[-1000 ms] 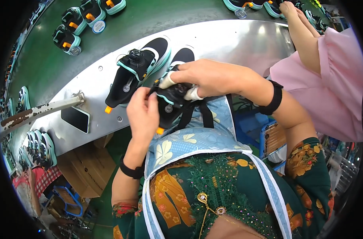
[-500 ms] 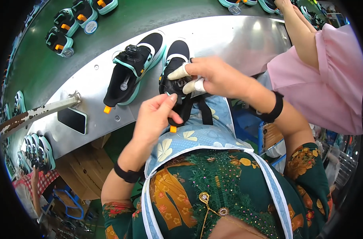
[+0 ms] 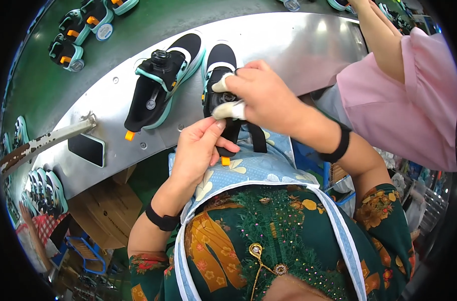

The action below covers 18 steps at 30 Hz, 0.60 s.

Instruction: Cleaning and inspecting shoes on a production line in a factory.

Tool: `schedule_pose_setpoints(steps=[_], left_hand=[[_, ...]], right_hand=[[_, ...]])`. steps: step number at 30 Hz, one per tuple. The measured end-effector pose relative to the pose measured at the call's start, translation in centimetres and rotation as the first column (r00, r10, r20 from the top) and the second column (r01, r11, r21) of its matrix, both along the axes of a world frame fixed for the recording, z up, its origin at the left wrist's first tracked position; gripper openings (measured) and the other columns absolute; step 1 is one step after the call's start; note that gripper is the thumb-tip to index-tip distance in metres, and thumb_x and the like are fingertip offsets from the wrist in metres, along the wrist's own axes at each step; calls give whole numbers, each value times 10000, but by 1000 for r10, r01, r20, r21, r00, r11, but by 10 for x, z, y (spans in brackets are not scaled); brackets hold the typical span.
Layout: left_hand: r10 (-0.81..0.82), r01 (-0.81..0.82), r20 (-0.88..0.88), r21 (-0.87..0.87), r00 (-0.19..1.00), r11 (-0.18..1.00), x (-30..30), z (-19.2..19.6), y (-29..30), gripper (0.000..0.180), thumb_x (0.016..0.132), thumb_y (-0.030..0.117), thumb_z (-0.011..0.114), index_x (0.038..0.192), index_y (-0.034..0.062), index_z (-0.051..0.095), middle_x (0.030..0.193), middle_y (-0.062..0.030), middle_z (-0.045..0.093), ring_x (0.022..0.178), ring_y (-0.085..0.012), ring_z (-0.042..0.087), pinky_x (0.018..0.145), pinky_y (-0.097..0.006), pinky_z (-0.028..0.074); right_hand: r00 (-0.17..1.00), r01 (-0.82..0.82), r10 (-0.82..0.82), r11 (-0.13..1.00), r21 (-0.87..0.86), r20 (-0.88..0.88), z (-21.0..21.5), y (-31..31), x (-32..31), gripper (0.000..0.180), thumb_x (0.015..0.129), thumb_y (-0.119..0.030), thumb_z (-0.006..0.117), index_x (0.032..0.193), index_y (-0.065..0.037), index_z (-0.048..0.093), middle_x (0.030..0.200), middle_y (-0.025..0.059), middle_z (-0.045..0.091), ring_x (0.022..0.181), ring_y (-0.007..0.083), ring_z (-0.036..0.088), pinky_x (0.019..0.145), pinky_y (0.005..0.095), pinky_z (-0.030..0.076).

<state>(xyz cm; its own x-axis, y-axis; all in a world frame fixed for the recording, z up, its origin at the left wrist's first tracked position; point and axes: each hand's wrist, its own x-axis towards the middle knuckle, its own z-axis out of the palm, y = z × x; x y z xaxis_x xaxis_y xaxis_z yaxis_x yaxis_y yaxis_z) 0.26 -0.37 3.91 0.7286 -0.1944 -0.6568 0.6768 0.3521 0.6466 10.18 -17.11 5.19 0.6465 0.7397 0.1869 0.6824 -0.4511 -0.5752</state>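
A black sneaker (image 3: 222, 52) with a white band and mint sole points away from me, its heel over the table's near edge. My right hand (image 3: 271, 98) is bent over its upper, pale covers on the thumb and one finger. Those covered fingers press round the tongue area, partly hiding it. Pinched together, the fingertips of my left hand (image 3: 198, 148) meet the right thumb above the shoe opening; whatever is between them is hidden. An orange heel tab (image 3: 225, 161) shows below. A matching sneaker (image 3: 140, 103) with a black dial (image 3: 160, 59) lies to the left.
Shoes (image 3: 67, 52) stand on the green belt (image 3: 43, 93) beyond the metal table (image 3: 100, 100). A phone (image 3: 87, 149) lies by a worn metal bar (image 3: 53, 139). Below left is a cardboard box (image 3: 105, 215). A co-worker in pink (image 3: 389, 95) is close on the right.
My right thumb has come down to my left fingertips, and the right hand curls more tightly over the shoe. The view has shifted slightly, and shoes at the top edge have moved.
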Motion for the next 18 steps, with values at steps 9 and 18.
schedule_pose_setpoints(steps=[9, 18], left_hand=[[-227, 210, 68, 201, 972, 957, -3, 22, 11, 256, 982, 186, 513, 1103, -1, 640, 810, -86, 706, 528, -33, 476, 481, -189, 373], [-143, -244, 374, 806, 916, 539, 50, -21, 114, 220, 869, 175, 642, 972, -17, 669, 803, -85, 667, 699, -154, 568, 675, -302, 467]], right_hand=[[973, -144, 109, 975, -168, -201, 38, 7, 29, 425, 781, -231, 755, 1167, -98, 639, 845, 149, 649, 751, 264, 624, 731, 349, 477], [951, -300, 297, 953, -33, -89, 2, 103, 75, 536, 634, -143, 797, 1129, -105, 593, 873, 149, 602, 850, 352, 601, 743, 422, 488]])
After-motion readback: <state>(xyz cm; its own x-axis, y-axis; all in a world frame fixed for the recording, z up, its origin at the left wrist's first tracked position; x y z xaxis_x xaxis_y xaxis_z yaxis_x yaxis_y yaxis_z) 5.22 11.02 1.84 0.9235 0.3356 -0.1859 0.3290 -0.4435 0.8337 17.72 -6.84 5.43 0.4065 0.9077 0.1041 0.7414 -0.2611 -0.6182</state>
